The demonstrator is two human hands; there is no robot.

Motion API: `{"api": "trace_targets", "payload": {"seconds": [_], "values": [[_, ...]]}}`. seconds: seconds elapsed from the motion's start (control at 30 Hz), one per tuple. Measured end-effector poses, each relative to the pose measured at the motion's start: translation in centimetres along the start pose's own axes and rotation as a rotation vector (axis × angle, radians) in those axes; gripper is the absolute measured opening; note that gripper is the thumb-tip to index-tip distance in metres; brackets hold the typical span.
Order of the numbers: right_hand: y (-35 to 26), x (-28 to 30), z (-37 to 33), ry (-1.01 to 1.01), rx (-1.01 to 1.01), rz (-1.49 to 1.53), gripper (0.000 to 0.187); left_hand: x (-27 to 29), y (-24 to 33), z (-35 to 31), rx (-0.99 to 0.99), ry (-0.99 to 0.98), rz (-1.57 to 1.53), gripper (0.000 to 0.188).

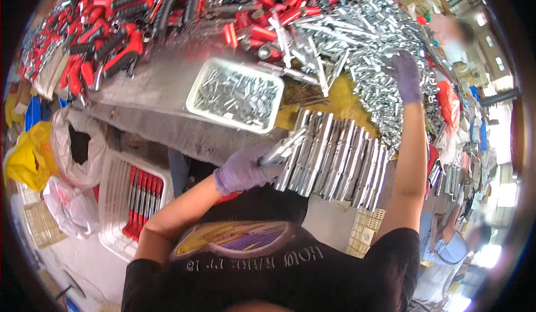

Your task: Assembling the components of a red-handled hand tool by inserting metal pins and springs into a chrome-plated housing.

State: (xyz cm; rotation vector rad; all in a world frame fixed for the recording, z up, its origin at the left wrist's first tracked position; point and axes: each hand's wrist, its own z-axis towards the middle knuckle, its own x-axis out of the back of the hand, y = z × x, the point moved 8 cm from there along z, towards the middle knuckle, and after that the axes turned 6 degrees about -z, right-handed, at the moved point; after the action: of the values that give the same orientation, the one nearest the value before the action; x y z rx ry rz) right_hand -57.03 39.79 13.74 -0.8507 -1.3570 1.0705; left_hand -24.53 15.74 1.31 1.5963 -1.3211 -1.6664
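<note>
Shiny metal tube (286, 146) sits in the left hand (245, 169), fingers curled round it, pointing far and right. The right hand (407, 77) is at the metal parts pile (373, 80); I cannot tell its grip.

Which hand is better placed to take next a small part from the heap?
Probably the right hand: it is at the heap of small metal parts, while the left hand holds a metal piece.

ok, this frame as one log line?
left hand: holding metal tube | right hand: at metal parts pile | tube row: side by side | white tub: small metal parts inside
</note>
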Motion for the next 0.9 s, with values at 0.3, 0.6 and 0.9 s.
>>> {"api": "trace_targets", "payload": {"seconds": [0.3, 0.6, 0.9], "values": [[-13.4, -15.6, -22.6, -0.854, 1.053, -0.690, 0.023, 0.0, -0.2, 0.5, 0.091, -0.033, 0.220, 0.031], [-10.6, -18.9, -24.9, -0.921, 0.685, -1.091, 0.034, 0.3, -0.4, -0.2, -0.181, -0.027, 0.379, 0.042], [-11.4, -16.4, -24.7, -0.727, 0.457, -0.822, 0.028, 0.3, -0.2, -0.1, -0.186, -0.113, 0.322, 0.041]]}}
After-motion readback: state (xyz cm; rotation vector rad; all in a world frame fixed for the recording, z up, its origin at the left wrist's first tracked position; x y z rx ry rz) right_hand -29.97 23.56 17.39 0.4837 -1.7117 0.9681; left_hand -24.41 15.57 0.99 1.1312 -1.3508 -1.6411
